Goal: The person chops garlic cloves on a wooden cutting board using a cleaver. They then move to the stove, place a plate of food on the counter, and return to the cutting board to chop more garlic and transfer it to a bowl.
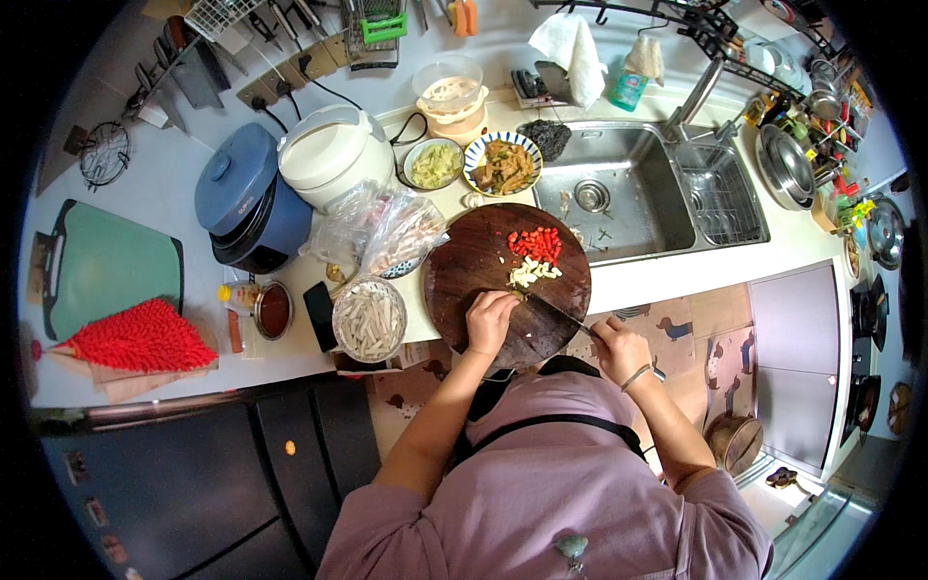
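Note:
A round dark wooden cutting board (464,280) lies at the counter's front edge. On it are a pile of chopped red chili (539,244) and, just below, pale yellowish chopped pieces (534,272), perhaps garlic. My right hand (622,350) grips the handle of a knife (565,316), whose narrow-looking blade slants up and left across the board. My left hand (491,319) rests on the board near the blade's tip, fingers bunched and pressed down. Whatever sits under those fingertips is too small and hidden to name.
Left of the board stand a bowl of pale strips (369,321), a plastic bag (382,227), a white cooker (338,155) and a blue cooker (253,198). Behind it are a bowl of greens (433,164) and a patterned bowl of brown food (504,166). A steel sink (638,227) lies right.

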